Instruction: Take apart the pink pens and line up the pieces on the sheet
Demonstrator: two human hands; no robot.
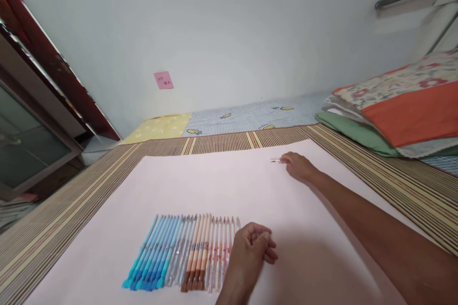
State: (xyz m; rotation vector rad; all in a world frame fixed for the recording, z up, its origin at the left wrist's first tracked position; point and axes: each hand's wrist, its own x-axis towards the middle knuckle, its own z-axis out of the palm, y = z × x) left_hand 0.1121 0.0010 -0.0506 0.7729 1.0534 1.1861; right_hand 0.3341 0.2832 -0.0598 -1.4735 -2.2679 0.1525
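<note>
One row of slim plastic pens lies side by side on a large pale pink paper sheet: about seven blue, three or four clear grey, four peach and some six pale pink, the last ones partly hidden by the left hand. That hand is curled into a loose fist, thumb against forefinger, just beside the row's right end; nothing shows inside it. One single pale pink pen lies well apart near the sheet's far edge, its end pinched by the gathered fingertips of the outstretched right hand. A brown striped woven mat underlies the sheet, and folded orange and green bedding is stacked at right.
</note>
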